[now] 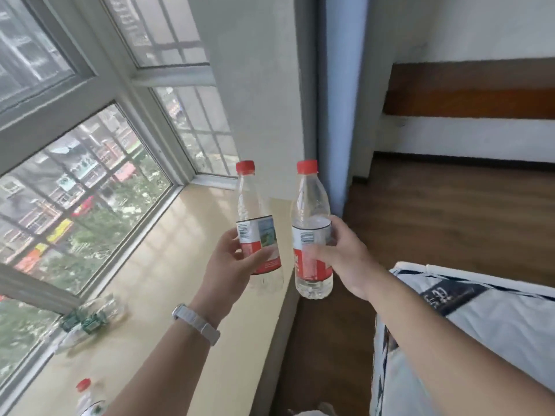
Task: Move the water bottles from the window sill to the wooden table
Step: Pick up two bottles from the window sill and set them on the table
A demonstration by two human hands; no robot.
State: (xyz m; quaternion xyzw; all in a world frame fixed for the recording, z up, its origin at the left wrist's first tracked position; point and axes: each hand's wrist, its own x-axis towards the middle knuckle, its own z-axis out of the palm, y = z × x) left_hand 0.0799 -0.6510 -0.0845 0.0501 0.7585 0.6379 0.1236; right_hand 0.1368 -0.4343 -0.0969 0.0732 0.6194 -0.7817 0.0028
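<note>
I hold two clear water bottles with red caps and red-and-white labels, both lifted off the sill and upright. My left hand [232,259] grips the left bottle [255,217] around its label, above the beige window sill [180,250]. My right hand [339,259] grips the right bottle [310,211], just past the sill's right edge. A third red-capped bottle [87,397] stands on the sill at the bottom left. A clear bottle with a green label [90,318] lies on its side near the window. The wooden table is out of view.
The window frame [90,85] runs along the sill's left and far sides. A white wall pillar [264,85] and a blue curtain [342,100] stand behind the bottles. Dark wooden floor [435,220] lies to the right. A bed with patterned bedding [480,340] fills the lower right.
</note>
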